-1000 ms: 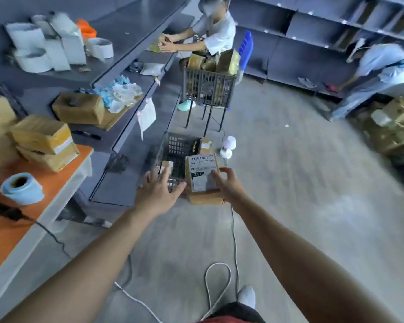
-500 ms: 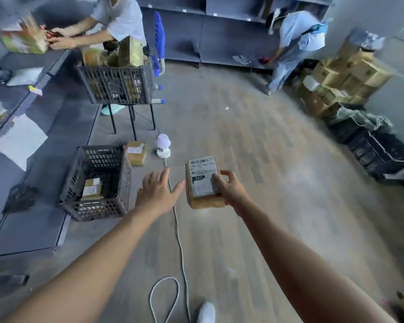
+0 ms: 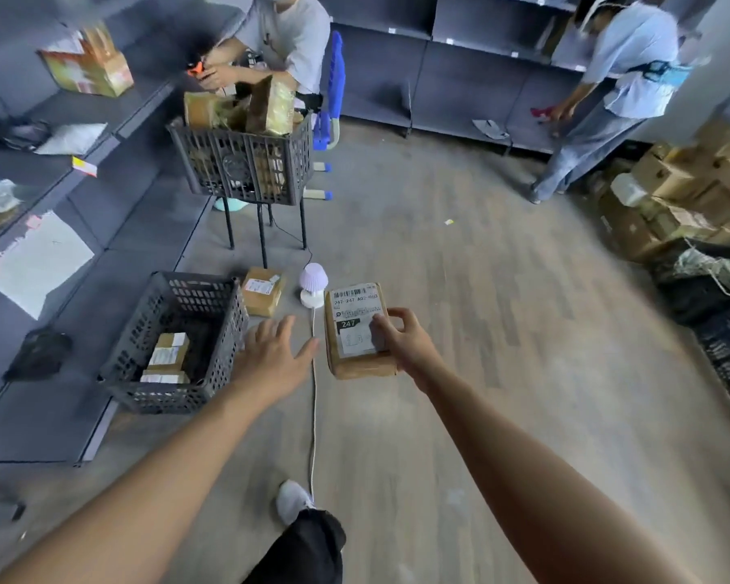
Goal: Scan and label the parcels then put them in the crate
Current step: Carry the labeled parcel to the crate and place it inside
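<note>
My right hand [image 3: 401, 343] grips a brown parcel [image 3: 357, 330] by its right edge, thumb on the white label marked 247. The parcel hangs in the air above the floor. Just left of it, my left hand [image 3: 275, 356] is spread with straight fingers and holds nothing. A dark plastic crate [image 3: 211, 389] stands on the floor below and left of my left hand, with a few labelled parcels [image 3: 167, 358] inside. Another labelled parcel [image 3: 263, 290] lies on the floor beside the crate's far corner.
A small white lamp [image 3: 312, 284] with a white cable [image 3: 313, 415] stands beyond the parcel. A raised crate [image 3: 245, 166] full of parcels stands on legs farther back, with a seated person [image 3: 279, 40] behind it. Another person [image 3: 607, 90] bends at the shelves. Boxes [image 3: 692, 191] pile at right.
The view has swung right, away from the orange table, so the crate now sits lower left. My right hand keeps hold of the parcel; my left hand stays spread beside it.
</note>
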Available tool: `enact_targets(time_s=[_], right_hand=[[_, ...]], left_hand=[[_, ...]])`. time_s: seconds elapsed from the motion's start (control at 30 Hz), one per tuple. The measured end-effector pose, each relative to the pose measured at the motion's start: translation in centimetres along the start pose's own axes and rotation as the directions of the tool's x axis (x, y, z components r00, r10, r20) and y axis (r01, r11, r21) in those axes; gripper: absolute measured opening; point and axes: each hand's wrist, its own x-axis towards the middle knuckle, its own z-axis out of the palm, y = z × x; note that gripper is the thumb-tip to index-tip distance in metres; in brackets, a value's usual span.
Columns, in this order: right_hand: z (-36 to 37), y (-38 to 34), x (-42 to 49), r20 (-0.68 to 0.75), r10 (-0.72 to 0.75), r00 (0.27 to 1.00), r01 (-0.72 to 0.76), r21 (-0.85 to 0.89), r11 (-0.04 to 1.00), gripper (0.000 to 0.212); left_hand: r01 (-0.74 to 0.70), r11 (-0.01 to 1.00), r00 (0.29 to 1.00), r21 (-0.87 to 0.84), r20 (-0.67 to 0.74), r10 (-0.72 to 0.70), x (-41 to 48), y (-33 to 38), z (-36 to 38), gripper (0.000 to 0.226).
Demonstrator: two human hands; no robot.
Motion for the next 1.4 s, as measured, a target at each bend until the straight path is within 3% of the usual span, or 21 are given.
enact_targets(time_s=[0.23,0.4,0.67,0.77,0.87,1.0,1.17,1.27,1.4], right_hand=[[6.7,-7.4,13.4,0.194,-0.044,0.98,0.077,-0.166,0.983,0.044],[13.8,-13.4,21.4,0.331,-0.115,0.936,0.217,-0.288,0.933,0.046],[24.9,-17.9,32.1,0.558,-0.079,0.826,0.352,-0.401,0.846,0.054],[29.3,-18.3,37.6,0.642,-0.04,0.765,0.388,-0.411,0.825,0.066],[32.8,-19.9,42.9,0.716,-0.003,0.698,0.41,-0.395,0.822,0.06],[37.5,-21.8,48.7,0.771,0.167,0.615,0.371,-0.47,0.801,0.058],[45.9,-19.5,54.1,0.773,0.279,0.57,0.351,-0.536,0.767,0.063],[52.5,-14.9,57.8,0.779,0.275,0.564,0.447,-0.568,0.691,0.058],[61.3,-5.3,63.5,0.782,0.232,0.578,0.574,-0.592,0.566,0.075]], left_hand=[[0.195,0.974,0.98,-0.112,-0.028,-0.199,10.8,-5.5,-3.0,0.064],[0.375,0.903,0.917,-0.207,-0.057,-0.394,15.4,-10.5,-5.5,0.065],[0.634,0.705,0.736,-0.317,-0.034,-0.677,20.6,-17.4,-6.5,0.061],[0.726,0.61,0.642,-0.317,-0.006,-0.767,24.2,-18.8,-6.3,0.064],[0.794,0.496,0.537,-0.352,0.023,-0.843,28.6,-19.7,-6.0,0.067],[0.844,0.362,0.422,-0.396,0.072,-0.904,34.3,-21.4,-5.3,0.061],[0.842,0.318,0.388,-0.435,0.078,-0.918,41.6,-26.7,-3.0,0.064],[0.837,0.33,0.397,-0.435,0.069,-0.915,45.8,-31.7,2.1,0.065],[0.854,0.323,0.398,-0.408,0.11,-0.911,50.5,-39.1,11.9,0.065]])
